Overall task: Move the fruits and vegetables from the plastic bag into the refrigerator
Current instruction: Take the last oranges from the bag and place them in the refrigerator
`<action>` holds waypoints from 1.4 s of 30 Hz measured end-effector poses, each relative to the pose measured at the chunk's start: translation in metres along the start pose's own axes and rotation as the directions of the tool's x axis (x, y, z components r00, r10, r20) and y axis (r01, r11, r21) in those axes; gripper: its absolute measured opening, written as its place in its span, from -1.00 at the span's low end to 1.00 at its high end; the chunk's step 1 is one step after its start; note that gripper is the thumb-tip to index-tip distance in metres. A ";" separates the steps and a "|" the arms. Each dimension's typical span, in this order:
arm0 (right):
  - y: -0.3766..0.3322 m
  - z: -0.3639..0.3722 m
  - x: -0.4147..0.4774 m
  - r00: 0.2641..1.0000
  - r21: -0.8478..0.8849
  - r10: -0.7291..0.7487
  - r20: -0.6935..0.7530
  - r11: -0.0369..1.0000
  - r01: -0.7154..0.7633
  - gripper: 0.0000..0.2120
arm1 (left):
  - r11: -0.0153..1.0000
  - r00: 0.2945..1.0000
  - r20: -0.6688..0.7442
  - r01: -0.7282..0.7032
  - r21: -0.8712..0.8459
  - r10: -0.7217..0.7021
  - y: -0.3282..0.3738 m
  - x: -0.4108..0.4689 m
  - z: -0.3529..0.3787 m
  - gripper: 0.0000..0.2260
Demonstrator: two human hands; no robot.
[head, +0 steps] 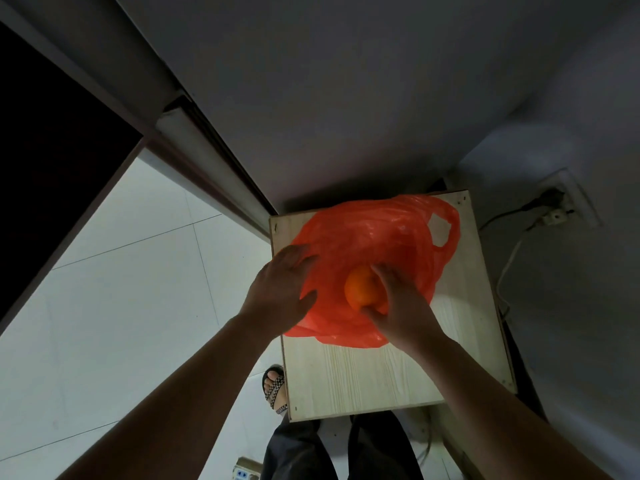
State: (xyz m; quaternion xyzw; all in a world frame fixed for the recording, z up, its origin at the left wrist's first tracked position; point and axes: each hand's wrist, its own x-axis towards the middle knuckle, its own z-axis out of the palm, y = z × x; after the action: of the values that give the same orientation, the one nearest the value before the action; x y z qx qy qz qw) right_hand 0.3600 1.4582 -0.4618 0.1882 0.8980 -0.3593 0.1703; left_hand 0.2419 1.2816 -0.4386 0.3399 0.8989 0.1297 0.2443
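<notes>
Dim indoor light, brighter floor [121,271] at left, wide-angle edge bending, sharp focus

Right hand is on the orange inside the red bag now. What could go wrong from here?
1. The right hand grips the round orange fruit with thin red plastic bag film around it; lifting may drag the bag along.
2. The left hand only rests flat on the bag's edge, so the bag could slide on the smooth pale wooden table.
</notes>
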 end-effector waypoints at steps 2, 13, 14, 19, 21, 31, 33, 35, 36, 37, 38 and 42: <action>0.002 -0.001 -0.001 1.000 0.018 0.005 -0.001 1.000 -0.005 -0.30 | 0.998 0.991 0.121 0.055 0.039 -0.059 -0.007 0.003 0.011 -0.45; -0.008 -0.034 -0.059 0.995 0.014 0.052 -0.090 0.999 -0.051 -0.29 | 0.999 0.965 0.258 0.036 0.024 -0.041 0.005 -0.036 0.013 -0.45; -0.016 -0.041 -0.068 0.992 0.034 0.057 -0.114 0.998 -0.054 -0.30 | 0.999 0.966 0.257 0.015 0.031 -0.023 0.008 -0.040 0.004 -0.45; -0.076 -0.068 -0.121 0.973 0.088 0.062 -0.223 0.995 -0.043 -0.32 | 0.998 0.981 0.189 -0.028 -0.057 0.038 0.032 -0.084 -0.055 -0.47; -0.100 -0.075 -0.144 0.962 0.110 0.069 -0.264 0.993 -0.041 -0.32 | 0.991 0.989 0.141 -0.020 -0.132 0.038 0.040 -0.111 -0.083 -0.48; -0.192 -0.102 -0.211 0.972 0.159 -0.170 -0.159 0.968 0.196 -0.32 | 0.980 0.989 -0.023 0.142 -0.140 -0.146 0.059 -0.247 -0.184 -0.51; -0.202 -0.111 -0.214 0.962 0.108 -0.259 -0.092 0.957 0.268 -0.32 | 0.966 0.972 -0.084 0.204 -0.161 -0.219 0.069 -0.271 -0.191 -0.52; -0.208 -0.121 -0.220 0.948 0.080 -0.315 -0.048 0.945 0.318 -0.31 | 0.948 0.949 -0.145 0.250 -0.195 -0.280 0.082 -0.295 -0.191 -0.53; -0.211 -0.126 -0.224 0.941 0.072 -0.338 -0.033 0.938 0.340 -0.31 | 0.939 0.935 -0.173 0.271 -0.213 -0.309 0.089 -0.306 -0.188 -0.54; -0.213 -0.129 -0.229 0.931 0.068 -0.364 -0.022 0.929 0.365 -0.31 | 0.929 0.918 -0.205 0.292 -0.227 -0.338 0.095 -0.317 -0.185 -0.56; -0.215 -0.131 -0.233 0.919 0.067 -0.394 -0.014 0.917 0.394 -0.32 | 0.920 0.899 -0.241 0.312 -0.237 -0.367 0.101 -0.327 -0.182 -0.57; -0.221 -0.126 -0.251 0.866 0.067 -0.499 0.038 0.866 0.496 -0.34 | 0.879 0.821 -0.333 0.383 -0.283 -0.465 0.121 -0.370 -0.168 -0.61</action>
State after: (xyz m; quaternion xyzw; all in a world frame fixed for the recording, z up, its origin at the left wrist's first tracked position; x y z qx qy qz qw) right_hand 0.4550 1.3449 -0.1363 -0.0547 0.9010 -0.4206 0.0910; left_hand 0.4601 1.1098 -0.1182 0.0708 0.9641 0.2281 0.1163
